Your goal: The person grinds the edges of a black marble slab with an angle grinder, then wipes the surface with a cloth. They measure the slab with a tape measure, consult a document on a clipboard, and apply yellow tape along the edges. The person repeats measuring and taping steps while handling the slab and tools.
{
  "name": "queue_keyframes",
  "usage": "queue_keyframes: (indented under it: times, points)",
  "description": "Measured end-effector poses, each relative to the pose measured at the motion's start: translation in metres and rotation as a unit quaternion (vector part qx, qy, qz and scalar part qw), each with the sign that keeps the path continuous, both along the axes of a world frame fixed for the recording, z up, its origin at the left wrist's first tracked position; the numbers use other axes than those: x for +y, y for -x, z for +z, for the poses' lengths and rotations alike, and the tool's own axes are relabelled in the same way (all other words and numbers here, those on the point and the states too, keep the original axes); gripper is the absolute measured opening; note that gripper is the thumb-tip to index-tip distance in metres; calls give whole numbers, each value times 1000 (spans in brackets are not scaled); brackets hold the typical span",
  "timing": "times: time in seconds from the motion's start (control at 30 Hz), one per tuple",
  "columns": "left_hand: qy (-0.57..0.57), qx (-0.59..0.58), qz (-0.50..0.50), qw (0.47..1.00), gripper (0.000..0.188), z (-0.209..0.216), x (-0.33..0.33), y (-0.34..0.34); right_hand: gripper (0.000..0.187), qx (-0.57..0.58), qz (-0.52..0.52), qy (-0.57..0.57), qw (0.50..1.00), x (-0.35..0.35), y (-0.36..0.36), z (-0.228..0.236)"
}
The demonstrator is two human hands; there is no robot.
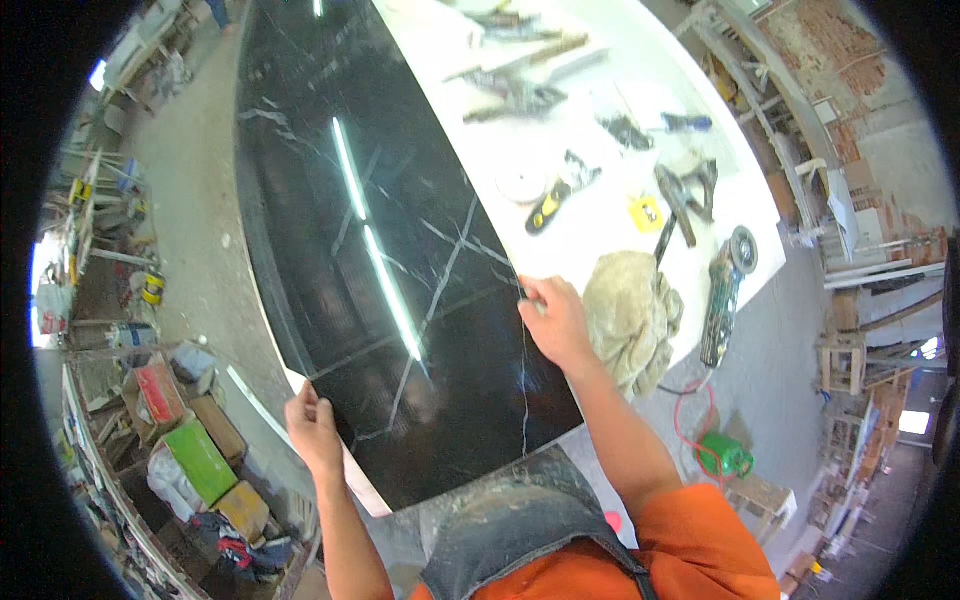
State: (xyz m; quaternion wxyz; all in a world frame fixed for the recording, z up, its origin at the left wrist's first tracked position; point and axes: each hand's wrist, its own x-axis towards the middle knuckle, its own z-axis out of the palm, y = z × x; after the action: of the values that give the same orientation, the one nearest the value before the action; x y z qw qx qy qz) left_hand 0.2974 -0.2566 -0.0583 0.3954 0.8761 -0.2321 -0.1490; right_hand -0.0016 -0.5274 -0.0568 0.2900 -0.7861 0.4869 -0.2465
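A long black marble slab (340, 200) with white veins lies on a white worktable (640, 80). My left hand (313, 432) grips the slab's near left corner, fingers curled over its edge. My right hand (555, 320) rests on the slab's right edge, fingers bent, pressing where the slab meets the white surface. It seems to pinch something small, which I cannot make out. A crumpled beige rag (630, 315) lies just right of that hand.
An angle grinder (725, 290) with its cord, a yellow-black tool (545, 208), clamps and other hand tools lie on the white table. A green object (725, 455) stands on the floor at right. Coloured boxes (195, 455) are piled at the lower left.
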Motion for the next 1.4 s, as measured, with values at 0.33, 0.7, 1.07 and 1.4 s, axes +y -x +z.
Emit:
queue_keyframes:
  times: [0.33,0.7,1.07,1.4]
  points:
    - [26,14,12,999,45,1,-4,3,33,-5,-19,-7,1000,-8,-6,-10]
    - [-8,-55,-32,998,42,-6,-6,-2,42,31,12,42,999,-9,-1,-16]
    - [-8,8,-74,997,50,-1,3,-12,44,-69,-59,-2,996,11,12,-17]
    - [-14,106,-215,971,53,-49,191,-115,39,-213,80,-324,918,264,-159,113]
